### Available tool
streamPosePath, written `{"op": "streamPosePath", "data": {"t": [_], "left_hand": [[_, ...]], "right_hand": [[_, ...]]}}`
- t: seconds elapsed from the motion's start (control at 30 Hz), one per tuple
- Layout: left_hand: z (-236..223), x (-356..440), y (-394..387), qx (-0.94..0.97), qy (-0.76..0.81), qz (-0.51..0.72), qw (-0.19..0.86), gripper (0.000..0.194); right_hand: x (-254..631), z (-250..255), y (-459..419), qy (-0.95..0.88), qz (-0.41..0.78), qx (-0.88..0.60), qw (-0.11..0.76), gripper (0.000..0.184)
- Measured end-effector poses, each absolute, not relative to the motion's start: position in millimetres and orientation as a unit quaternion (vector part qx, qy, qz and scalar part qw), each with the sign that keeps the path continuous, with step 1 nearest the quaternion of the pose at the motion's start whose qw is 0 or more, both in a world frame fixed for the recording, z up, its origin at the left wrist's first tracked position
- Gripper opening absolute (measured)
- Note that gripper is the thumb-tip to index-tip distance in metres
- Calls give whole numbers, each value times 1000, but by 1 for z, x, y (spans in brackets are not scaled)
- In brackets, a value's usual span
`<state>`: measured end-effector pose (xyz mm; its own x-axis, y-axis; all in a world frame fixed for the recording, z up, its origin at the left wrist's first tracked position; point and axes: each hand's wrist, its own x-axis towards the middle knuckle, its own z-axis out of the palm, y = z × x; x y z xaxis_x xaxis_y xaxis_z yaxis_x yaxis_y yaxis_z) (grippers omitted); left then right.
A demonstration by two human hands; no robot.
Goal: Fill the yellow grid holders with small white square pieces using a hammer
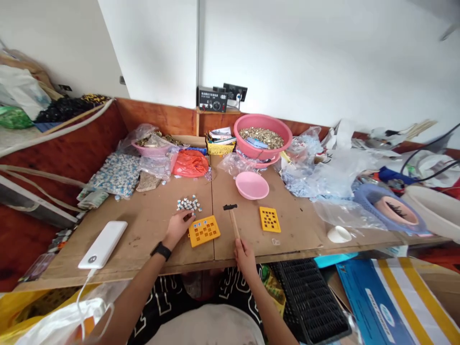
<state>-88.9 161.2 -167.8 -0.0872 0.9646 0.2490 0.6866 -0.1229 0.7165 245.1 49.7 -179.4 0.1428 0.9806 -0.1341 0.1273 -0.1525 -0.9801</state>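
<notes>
Bright, diffuse indoor light, faint soft shadows, glare on clear plastic, wide-angle bowing, softly blurred edges

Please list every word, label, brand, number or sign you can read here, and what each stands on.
"POWDER": blue striped packaging; the word before it is blurred.
Black device by the wall: too small to read surely.
Black clothing: large white letters, partly hidden, no whole word.

A red plastic bag point(190, 163) lay bunched, a black control box point(212, 100) stood beyond it, a yellow basket point(220, 149) sat to its right, a white power bank point(103, 244) rested in front, to its left
</notes>
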Motion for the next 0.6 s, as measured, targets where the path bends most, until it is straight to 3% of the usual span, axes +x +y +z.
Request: {"op": "streamPosePath", "data": {"t": [0.3, 0.43, 0.6], "left_hand": [[-152, -83, 139, 580, 661, 436, 192, 30], [-152, -86, 106, 585, 642, 453, 203, 37], [-150, -73, 81, 624, 636, 416, 181, 33]], "right_hand": [[240, -191, 57, -421, 497, -588, 480, 83], [240, -190, 58, -430, 500, -578, 481, 81], [242, -178, 51, -423, 486, -596, 480, 84]]}}
